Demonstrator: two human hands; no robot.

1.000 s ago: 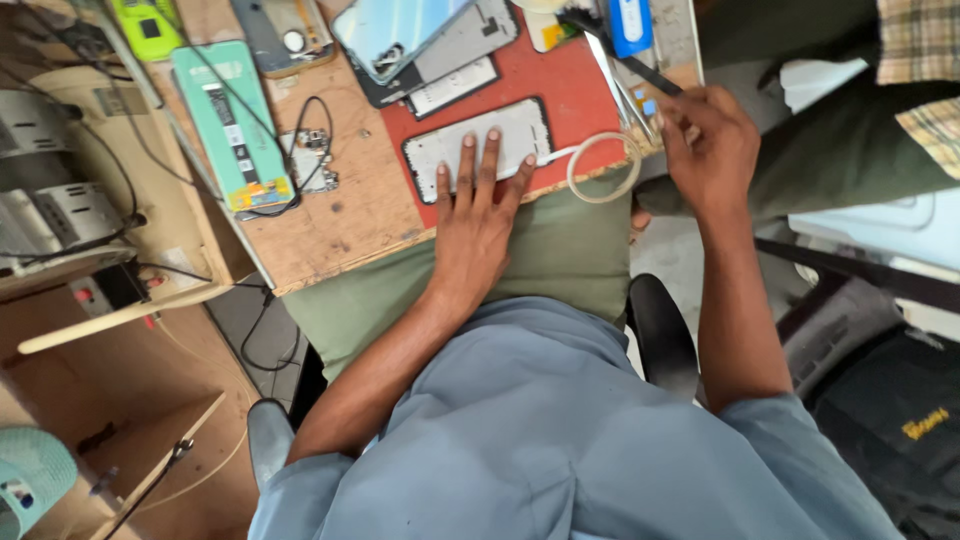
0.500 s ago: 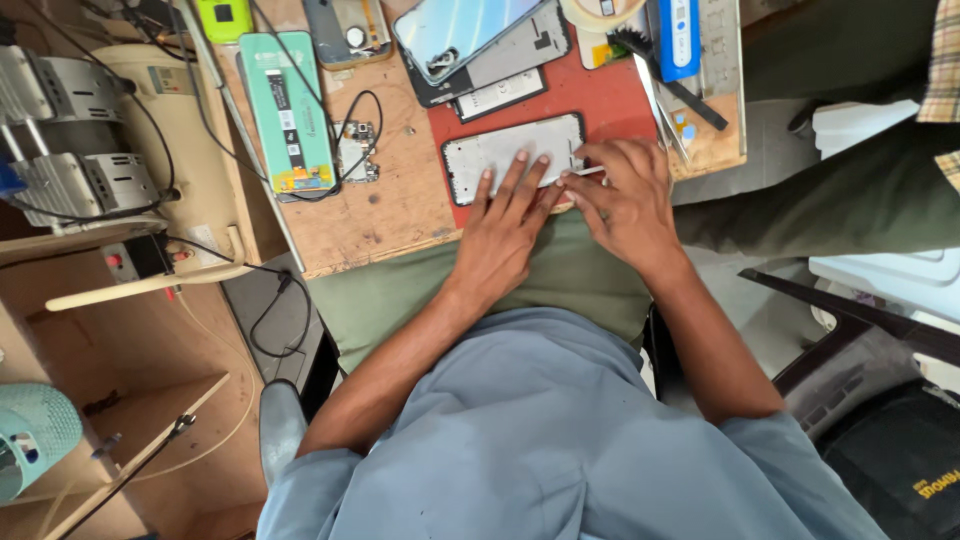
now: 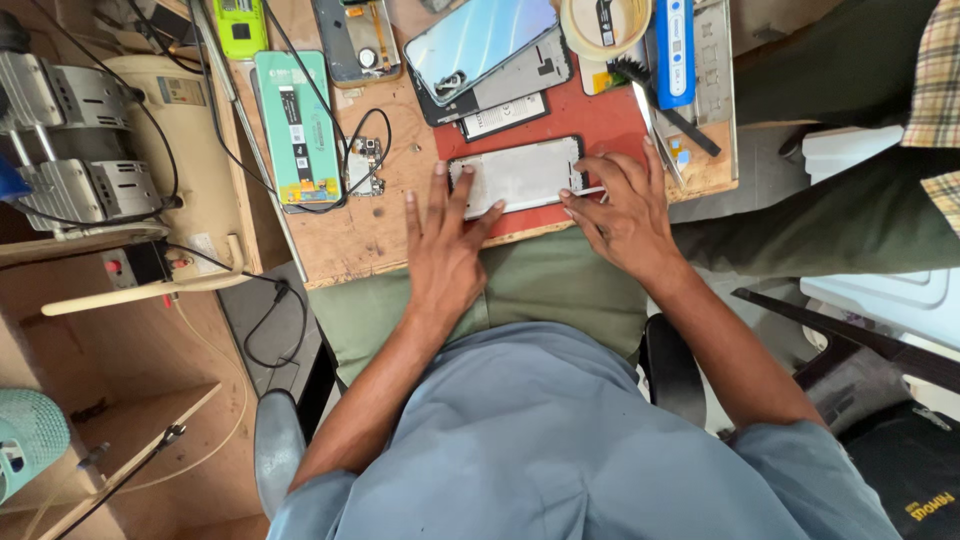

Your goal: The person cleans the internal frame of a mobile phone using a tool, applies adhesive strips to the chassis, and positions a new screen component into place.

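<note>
A silver phone frame point(image 3: 520, 175) lies face up on a red mat point(image 3: 600, 125) at the front of a wooden board point(image 3: 370, 230). My left hand point(image 3: 445, 240) rests flat, its spread fingers pressing on the frame's left end and on the board. At the frame's right end is my right hand point(image 3: 620, 205), fingers spread on the mat. Its thumb and forefinger pinch a thin white strip point(image 3: 592, 190) that sticks out from the frame's edge.
Behind the frame lie a glossy blue phone back point(image 3: 480, 40), a grey frame point(image 3: 535, 80), a tape roll point(image 3: 605, 25), a blue tool point(image 3: 675, 50), tweezers point(image 3: 650, 120) and a green parts box point(image 3: 295, 125). A cream machine point(image 3: 150, 150) with cables stands left. Another person's leg point(image 3: 800, 220) is at the right.
My right hand came in from the board's right edge to the frame's right end. My left hand stayed pressed on the frame. The view shifted slightly.
</note>
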